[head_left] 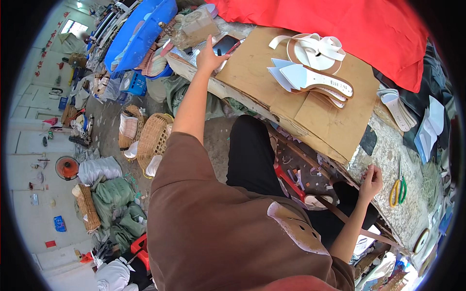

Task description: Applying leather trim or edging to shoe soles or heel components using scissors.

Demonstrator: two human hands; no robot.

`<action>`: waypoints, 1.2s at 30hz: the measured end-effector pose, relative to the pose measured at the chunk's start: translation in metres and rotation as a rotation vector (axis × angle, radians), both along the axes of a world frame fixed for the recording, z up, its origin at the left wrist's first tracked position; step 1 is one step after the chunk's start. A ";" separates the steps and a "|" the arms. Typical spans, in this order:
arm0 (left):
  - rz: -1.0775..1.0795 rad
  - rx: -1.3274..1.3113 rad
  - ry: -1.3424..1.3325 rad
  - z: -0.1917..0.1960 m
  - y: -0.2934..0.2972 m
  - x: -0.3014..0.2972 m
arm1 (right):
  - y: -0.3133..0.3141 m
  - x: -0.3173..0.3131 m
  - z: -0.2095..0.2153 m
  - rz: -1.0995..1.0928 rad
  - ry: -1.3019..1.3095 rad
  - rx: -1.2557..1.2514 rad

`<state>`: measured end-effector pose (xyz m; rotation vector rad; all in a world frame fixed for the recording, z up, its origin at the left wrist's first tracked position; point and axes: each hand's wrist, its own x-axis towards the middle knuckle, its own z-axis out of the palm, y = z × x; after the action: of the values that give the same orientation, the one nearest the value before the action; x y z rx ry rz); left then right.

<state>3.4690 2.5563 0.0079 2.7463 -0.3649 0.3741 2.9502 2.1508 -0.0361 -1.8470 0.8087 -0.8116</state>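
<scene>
My left hand (209, 59) reaches to the far left end of the table, fingers apart and holding nothing that I can see. Just to the right of its fingers lies a dark phone (225, 44). Near the table's front edge, my right hand (371, 183) has its fingers curled together; whether anything small is in them is hidden. On the brown cardboard (272, 92) between the hands rests a stack of shoe insoles (327, 83) with white pointed pieces (292, 76). Behind the stack is a roll of white tape (315, 52), its loose end coiled on top.
Scissors (399, 188) with yellow and green handles lie right of my right hand. Red material (330, 24) covers the table's back. More insoles (399, 110) sit at the right. A blue crate (138, 36) and wicker baskets (153, 138) stand at the left.
</scene>
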 end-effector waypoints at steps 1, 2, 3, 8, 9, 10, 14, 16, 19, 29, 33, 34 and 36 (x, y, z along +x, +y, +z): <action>0.036 0.032 0.059 0.002 -0.003 -0.004 | 0.000 -0.001 0.001 0.006 -0.009 -0.007; 0.042 0.033 0.054 0.001 0.002 -0.006 | -0.001 0.000 0.003 0.019 -0.022 -0.015; 0.038 0.024 0.021 -0.002 0.006 -0.009 | 0.002 0.003 0.006 0.023 -0.017 -0.038; 0.049 -0.008 0.074 -0.003 0.003 -0.009 | 0.002 0.002 0.005 0.018 0.018 -0.046; 0.065 -0.010 0.059 -0.004 0.001 -0.010 | 0.002 0.001 0.005 0.016 0.025 -0.044; 0.082 -0.012 0.045 -0.004 0.001 -0.012 | 0.000 0.000 0.003 0.016 0.025 -0.046; 0.069 -0.081 0.065 -0.002 0.015 -0.013 | -0.018 0.006 0.017 0.086 0.069 0.139; 0.032 -0.111 -0.115 -0.001 0.014 -0.024 | -0.045 0.007 0.027 0.155 0.088 0.158; -0.210 -0.378 -0.309 0.014 -0.037 -0.065 | -0.104 -0.003 0.052 -0.003 0.199 -0.515; -1.204 -0.156 -0.391 0.076 -0.145 -0.286 | -0.165 0.090 0.054 -0.061 0.338 -1.129; -1.352 -0.187 -0.195 0.068 -0.183 -0.322 | -0.172 0.105 0.051 -0.014 0.351 -1.131; -1.400 -0.205 -0.168 0.069 -0.192 -0.328 | -0.174 0.108 0.051 -0.023 0.339 -1.155; -1.452 -0.213 -0.137 0.069 -0.208 -0.341 | -0.184 0.114 0.056 -0.033 0.289 -1.205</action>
<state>3.1281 2.3485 0.0766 1.6095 -1.9478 0.1501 3.0641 1.9668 0.0197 -3.0628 0.5226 -1.2055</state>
